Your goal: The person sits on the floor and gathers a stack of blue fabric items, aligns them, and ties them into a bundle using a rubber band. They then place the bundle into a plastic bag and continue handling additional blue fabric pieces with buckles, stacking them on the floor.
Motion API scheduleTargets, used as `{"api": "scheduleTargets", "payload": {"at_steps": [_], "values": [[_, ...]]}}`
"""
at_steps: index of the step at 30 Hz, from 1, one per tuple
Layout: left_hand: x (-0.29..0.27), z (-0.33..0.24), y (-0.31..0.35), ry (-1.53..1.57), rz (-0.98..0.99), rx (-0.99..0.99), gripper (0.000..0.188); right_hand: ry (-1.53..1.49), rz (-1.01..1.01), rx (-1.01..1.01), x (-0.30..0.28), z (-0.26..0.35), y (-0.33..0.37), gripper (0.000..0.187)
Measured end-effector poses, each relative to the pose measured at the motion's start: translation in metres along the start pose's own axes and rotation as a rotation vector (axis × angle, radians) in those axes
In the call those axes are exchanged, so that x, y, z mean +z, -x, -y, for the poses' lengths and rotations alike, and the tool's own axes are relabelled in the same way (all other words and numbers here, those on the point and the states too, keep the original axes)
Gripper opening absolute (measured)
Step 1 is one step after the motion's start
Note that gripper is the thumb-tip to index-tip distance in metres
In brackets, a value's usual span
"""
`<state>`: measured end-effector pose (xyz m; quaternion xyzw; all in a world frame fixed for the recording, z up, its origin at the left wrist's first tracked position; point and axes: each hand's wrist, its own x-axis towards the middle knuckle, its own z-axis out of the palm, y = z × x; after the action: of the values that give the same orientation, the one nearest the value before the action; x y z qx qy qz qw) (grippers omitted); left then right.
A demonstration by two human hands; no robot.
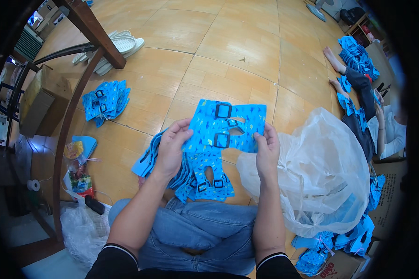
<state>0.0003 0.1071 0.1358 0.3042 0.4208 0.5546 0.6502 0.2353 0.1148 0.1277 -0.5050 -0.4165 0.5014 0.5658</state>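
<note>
Between our left hand [171,145] and right hand [267,151], we hold a blue patterned piece [201,123] with black-framed squares [222,140], thumb and fingers of each hand clamped on opposite edges. That grip seems meant to keep it flat and facing us. Just below our hands, similar pieces lie in a fanned stack [205,162] on the floor [233,60], overlapping, perhaps so single ones separate easily. Beyond our left hand sits a smaller pile [118,95]; beside our right, a translucent bag [328,162] bulges. Below that hand, a carton [347,263] bears red lettering; we read none on the piece.
</note>
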Motion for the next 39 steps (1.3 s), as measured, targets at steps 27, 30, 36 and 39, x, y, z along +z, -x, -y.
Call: {"api": "scheduleTargets", "payload": {"at_steps": [27, 30, 36, 39], "values": [[0.000, 0.009, -0.011, -0.176, -0.112, 0.247, 0.012, 0.463, -0.073, -0.432, 0.008, -0.001, -0.004, 0.016], [0.002, 0.005, -0.010, -0.177, -0.148, 0.200, 0.015, 0.356, -0.087, -0.252, 0.009, -0.002, -0.001, 0.016], [0.006, -0.001, -0.005, -0.235, -0.077, 0.147, 0.025, -0.021, 0.032, 0.200, 0.006, 0.009, -0.006, 0.027], [0.009, 0.001, -0.004, -0.336, -0.051, 0.229, 0.028, -0.314, 0.012, 0.283, 0.006, 0.017, -0.004, 0.034]]}}
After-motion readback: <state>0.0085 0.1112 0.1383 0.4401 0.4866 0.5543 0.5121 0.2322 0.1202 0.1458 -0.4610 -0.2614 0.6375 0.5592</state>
